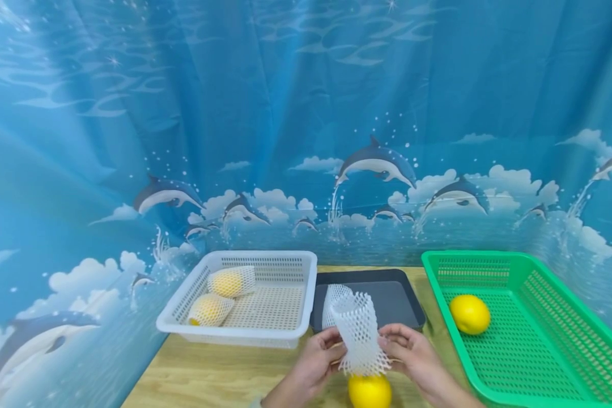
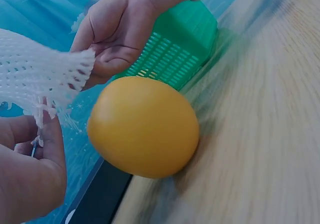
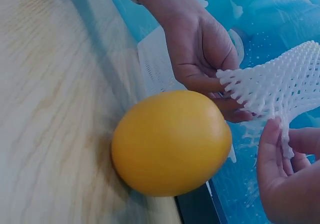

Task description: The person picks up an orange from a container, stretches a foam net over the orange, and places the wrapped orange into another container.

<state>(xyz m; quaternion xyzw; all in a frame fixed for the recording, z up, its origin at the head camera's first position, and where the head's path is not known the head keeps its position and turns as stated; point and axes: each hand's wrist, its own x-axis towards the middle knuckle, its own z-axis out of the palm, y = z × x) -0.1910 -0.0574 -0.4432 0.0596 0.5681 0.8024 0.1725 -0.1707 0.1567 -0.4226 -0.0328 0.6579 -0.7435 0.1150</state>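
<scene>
Both hands hold a white foam fruit net (image 1: pixel 358 334) upright by its lower rim, above a round yellow-orange fruit (image 1: pixel 369 391). My left hand (image 1: pixel 313 362) pinches the rim on one side between thumb and fingers. On the opposite side my right hand (image 1: pixel 413 354) pinches it in the same way, so the mouth spreads between them. In the left wrist view the fruit (image 2: pixel 143 127) rests on the wooden table just beside the mouth of the net (image 2: pixel 45 69). The right wrist view also shows the fruit (image 3: pixel 171 143) outside the net.
Behind the hands lies a dark tray (image 1: pixel 387 300) with another white foam net (image 1: pixel 332 300) on it. To the left, a white basket (image 1: pixel 275 300) contains two netted fruits (image 1: pixel 228 283). A green basket (image 1: pixel 520 345) on the right holds one bare yellow fruit (image 1: pixel 470 314).
</scene>
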